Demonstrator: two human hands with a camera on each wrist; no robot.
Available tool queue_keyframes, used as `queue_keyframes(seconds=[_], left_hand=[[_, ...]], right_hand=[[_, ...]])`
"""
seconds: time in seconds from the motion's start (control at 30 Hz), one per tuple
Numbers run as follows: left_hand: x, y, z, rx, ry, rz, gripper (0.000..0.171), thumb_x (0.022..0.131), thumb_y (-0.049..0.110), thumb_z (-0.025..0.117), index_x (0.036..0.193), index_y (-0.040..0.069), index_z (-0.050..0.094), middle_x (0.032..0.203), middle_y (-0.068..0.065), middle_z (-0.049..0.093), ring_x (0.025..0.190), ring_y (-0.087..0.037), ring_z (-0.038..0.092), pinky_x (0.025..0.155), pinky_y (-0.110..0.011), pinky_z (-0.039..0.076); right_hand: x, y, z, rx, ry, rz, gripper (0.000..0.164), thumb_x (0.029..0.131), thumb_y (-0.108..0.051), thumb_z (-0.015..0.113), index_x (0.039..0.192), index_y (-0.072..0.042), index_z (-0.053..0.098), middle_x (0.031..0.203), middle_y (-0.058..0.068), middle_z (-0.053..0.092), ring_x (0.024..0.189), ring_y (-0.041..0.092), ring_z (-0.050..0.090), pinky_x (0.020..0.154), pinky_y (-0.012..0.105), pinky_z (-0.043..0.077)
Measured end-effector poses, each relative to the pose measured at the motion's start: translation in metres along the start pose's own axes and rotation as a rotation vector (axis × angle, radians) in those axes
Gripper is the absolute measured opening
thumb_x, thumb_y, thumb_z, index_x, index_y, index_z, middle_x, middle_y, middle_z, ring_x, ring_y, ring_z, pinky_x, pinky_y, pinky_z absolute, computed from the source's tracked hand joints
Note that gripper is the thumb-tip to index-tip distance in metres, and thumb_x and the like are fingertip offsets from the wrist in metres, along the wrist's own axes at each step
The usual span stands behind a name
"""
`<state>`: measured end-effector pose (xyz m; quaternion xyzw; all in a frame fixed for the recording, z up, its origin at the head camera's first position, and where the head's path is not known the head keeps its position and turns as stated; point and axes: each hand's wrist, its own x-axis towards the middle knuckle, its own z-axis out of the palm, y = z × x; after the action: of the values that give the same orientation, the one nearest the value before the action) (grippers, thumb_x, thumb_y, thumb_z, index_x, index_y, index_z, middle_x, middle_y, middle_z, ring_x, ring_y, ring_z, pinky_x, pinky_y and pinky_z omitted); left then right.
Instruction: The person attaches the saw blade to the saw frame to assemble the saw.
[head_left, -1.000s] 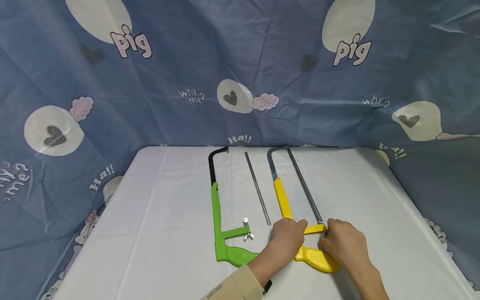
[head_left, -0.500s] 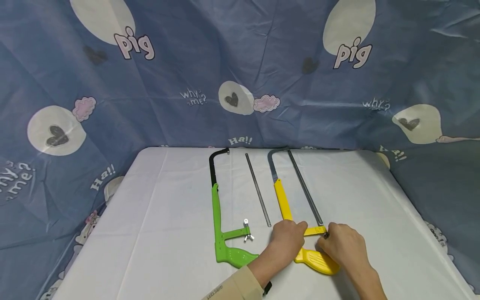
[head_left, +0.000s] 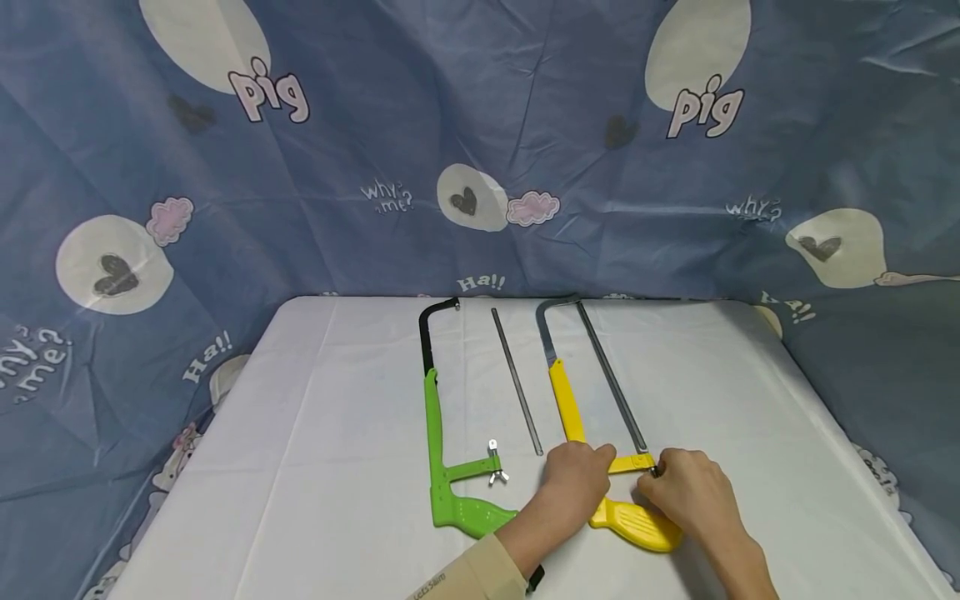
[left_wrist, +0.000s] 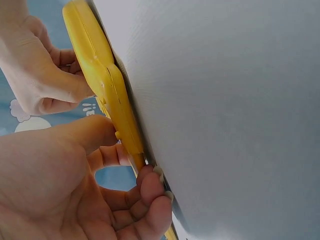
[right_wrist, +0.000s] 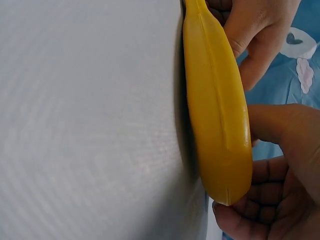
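A yellow hacksaw (head_left: pixel 567 404) lies on the white table, its grey blade (head_left: pixel 611 379) stretched along the right side. My left hand (head_left: pixel 573 483) grips the yellow frame near where the short crossbar meets it; in the left wrist view its thumb and fingers sit on either side of the frame. At the crossbar's right end, my right hand (head_left: pixel 690 492) pinches the wing nut, which its fingers almost wholly cover. The yellow handle (right_wrist: pixel 215 100) fills the middle of the right wrist view, with the right hand beside it.
To the left lies a green hacksaw frame (head_left: pixel 433 425) without a blade, its own wing nut (head_left: pixel 497 477) showing. A loose blade (head_left: pixel 517 383) lies between the two saws. The left forearm's beige sleeve (head_left: pixel 480 575) crosses over the green handle's end. Patterned blue cloth (head_left: pixel 480 125) hangs behind.
My right fingers have shifted slightly around the wing nut, covering more of it. The left hand keeps its grip on the frame. The whole head view has shifted a little.
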<state>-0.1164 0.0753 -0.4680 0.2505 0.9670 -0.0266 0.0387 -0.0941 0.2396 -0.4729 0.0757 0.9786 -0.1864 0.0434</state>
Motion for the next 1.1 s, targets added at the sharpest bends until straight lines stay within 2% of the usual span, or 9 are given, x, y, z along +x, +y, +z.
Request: queue_keyframes(seconds=[0.2,0.4,0.6,0.87,1.1], left_hand=[[0.000,0.000,0.001,-0.001,-0.012,0.002,0.015,0.093,0.035,0.067,0.106,0.030,0.061,0.074,0.003,0.066,0.056,-0.008,0.049,0.046,-0.023,0.043],[0.000,0.001,0.001,0.018,-0.008,0.005,0.015,0.093,0.036,0.067,0.104,0.030,0.060,0.072,0.003,0.065,0.056,-0.008,0.049,0.045,-0.023,0.043],[0.001,0.001,0.002,0.014,0.002,-0.002,0.014,0.092,0.035,0.068,0.102,0.029,0.060,0.071,0.003,0.064,0.056,-0.008,0.048,0.045,-0.023,0.042],[0.000,0.001,0.002,-0.005,0.010,-0.003,0.013,0.093,0.033,0.067,0.102,0.028,0.060,0.071,0.002,0.064,0.056,-0.009,0.049,0.045,-0.024,0.043],[0.000,0.001,-0.001,-0.008,0.000,-0.004,0.013,0.093,0.032,0.067,0.103,0.027,0.060,0.074,0.002,0.065,0.057,-0.009,0.049,0.047,-0.024,0.043]], right_hand=[[0.001,0.005,-0.002,0.066,-0.037,0.024,0.014,0.072,-0.021,0.069,0.065,-0.010,0.063,0.059,0.001,0.054,0.052,0.016,0.046,0.048,0.029,0.033],[0.003,0.009,-0.004,0.154,-0.084,0.054,0.014,0.074,-0.020,0.069,0.073,-0.007,0.066,0.063,0.002,0.058,0.055,0.017,0.050,0.049,0.030,0.037],[0.005,0.016,-0.002,0.284,-0.113,0.109,0.013,0.075,-0.021,0.069,0.073,-0.008,0.066,0.061,0.002,0.060,0.058,0.016,0.051,0.049,0.028,0.038],[0.009,0.020,-0.001,0.353,-0.110,0.122,0.014,0.076,-0.021,0.068,0.071,-0.008,0.067,0.060,0.001,0.061,0.057,0.015,0.051,0.049,0.027,0.039],[0.010,0.022,0.000,0.464,-0.112,0.154,0.016,0.077,-0.020,0.070,0.071,-0.005,0.068,0.061,0.002,0.064,0.058,0.016,0.056,0.051,0.027,0.045]])
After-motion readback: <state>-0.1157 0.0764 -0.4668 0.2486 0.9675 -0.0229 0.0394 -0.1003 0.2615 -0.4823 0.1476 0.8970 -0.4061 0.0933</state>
